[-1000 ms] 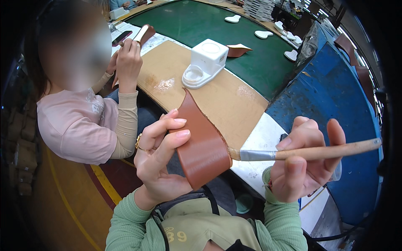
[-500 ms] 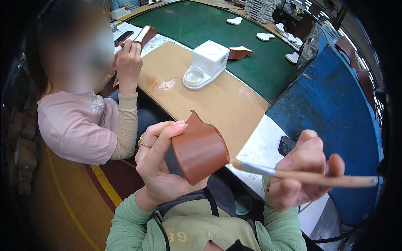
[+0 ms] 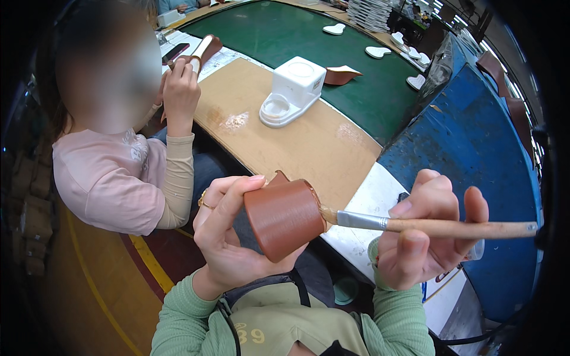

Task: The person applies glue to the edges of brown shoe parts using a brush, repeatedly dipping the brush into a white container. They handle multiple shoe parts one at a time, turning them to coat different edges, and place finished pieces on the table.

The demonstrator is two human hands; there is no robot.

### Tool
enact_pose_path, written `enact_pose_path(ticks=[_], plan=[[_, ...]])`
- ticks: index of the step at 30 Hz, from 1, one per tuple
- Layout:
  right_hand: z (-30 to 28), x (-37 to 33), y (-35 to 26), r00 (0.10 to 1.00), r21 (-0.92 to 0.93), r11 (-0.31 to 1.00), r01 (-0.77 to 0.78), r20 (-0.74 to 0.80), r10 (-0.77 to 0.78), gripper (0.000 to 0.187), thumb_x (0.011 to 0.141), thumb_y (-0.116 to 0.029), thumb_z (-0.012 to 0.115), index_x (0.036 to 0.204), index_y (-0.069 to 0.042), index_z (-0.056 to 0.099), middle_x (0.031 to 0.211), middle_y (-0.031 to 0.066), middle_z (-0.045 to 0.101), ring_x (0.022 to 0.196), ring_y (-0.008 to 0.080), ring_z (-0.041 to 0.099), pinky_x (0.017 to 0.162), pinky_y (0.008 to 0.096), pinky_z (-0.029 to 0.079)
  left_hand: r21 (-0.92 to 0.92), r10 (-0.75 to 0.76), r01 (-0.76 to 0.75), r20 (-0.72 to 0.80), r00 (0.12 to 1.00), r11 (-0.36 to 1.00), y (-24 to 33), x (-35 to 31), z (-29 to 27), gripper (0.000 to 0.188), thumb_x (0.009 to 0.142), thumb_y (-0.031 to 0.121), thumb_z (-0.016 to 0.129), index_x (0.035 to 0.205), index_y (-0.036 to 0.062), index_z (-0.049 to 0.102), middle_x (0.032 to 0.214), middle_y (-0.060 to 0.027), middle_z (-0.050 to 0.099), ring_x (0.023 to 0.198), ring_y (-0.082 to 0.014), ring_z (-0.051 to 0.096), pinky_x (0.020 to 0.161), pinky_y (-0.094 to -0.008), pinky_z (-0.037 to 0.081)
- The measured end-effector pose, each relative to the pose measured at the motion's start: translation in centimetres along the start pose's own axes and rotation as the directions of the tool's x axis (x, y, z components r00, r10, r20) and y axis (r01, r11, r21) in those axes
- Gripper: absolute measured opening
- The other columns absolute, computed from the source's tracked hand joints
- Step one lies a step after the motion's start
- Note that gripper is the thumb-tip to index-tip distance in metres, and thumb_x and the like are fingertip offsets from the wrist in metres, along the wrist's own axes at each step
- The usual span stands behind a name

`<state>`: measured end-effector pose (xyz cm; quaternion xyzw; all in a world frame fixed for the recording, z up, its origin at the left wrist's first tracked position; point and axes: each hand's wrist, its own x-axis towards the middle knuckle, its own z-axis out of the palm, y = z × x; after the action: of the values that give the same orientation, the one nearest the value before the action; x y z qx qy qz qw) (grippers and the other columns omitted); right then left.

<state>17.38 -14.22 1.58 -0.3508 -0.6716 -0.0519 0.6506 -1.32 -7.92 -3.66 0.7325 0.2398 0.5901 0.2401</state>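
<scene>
My left hand (image 3: 228, 228) is closed round a brown leather piece (image 3: 282, 219), thumb and fingers gripping its left side. The piece curves like a short, wide cuff, with a pointed tip at its top and a rough cut edge facing right. Between the fingers and thumb of my right hand (image 3: 430, 231) lies a brush (image 3: 463, 228) with a pale wooden handle and a metal ferrule. Its bristles touch the cut edge of the leather. What lines the inside of the piece is hidden from here.
A white dispenser (image 3: 297, 89) stands on the brown board (image 3: 231, 77) ahead. Behind it, a green belt (image 3: 249, 29) carries white sole-shaped pieces (image 3: 377, 52) and another brown piece (image 3: 342, 75). A co-worker (image 3: 113, 178) sits at left; a blue panel (image 3: 457, 142) rises at right.
My right hand has turned slightly, bringing the brush handle up to nearly level, and the bristles have shifted up along the cut edge. The leather's pointed tip has tilted lower.
</scene>
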Motion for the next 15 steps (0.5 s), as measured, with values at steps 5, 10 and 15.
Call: enact_pose_path(ticks=[5,10,15], plan=[[-0.2,-0.2,0.2,0.997,-0.027,0.998,0.058,0.05,-0.057,0.065,0.082,-0.035,0.061,0.134,-0.013,0.03,0.065,0.0019,0.052,0.067,0.0132,0.04,0.07,0.0371,0.03,-0.094,-0.081,0.084,0.038,0.996,0.992,0.3,0.1,-0.1,0.071,0.048,0.016,0.084,0.108,-0.0044,0.053,0.095,-0.01,0.052,0.085,-0.0151,0.058,0.071,-0.0259,0.051],[-0.8,0.0,0.4,0.981,-0.021,0.991,0.133,0.148,-0.128,0.066,0.08,-0.028,0.063,0.133,-0.014,0.028,0.068,0.0016,0.056,0.064,0.0126,0.043,0.066,0.0344,0.03,-0.181,-0.194,0.209,0.096,0.976,0.961,0.4,0.1,-0.3,0.073,0.05,0.013,0.083,0.112,-0.0052,0.05,0.098,-0.0087,0.05,0.089,-0.0137,0.058,0.072,-0.025,0.052],[-0.8,0.2,0.8,0.975,0.072,0.982,0.174,0.127,-0.182,0.069,0.076,-0.016,0.067,0.131,-0.012,0.026,0.074,0.0031,0.061,0.062,0.0116,0.048,0.062,0.0317,0.031,-0.357,-0.311,0.353,0.17,0.935,0.865,0.1,-0.1,-0.2,0.075,0.053,0.011,0.081,0.117,-0.0064,0.046,0.104,-0.0083,0.049,0.093,-0.0135,0.057,0.078,-0.0256,0.051]])
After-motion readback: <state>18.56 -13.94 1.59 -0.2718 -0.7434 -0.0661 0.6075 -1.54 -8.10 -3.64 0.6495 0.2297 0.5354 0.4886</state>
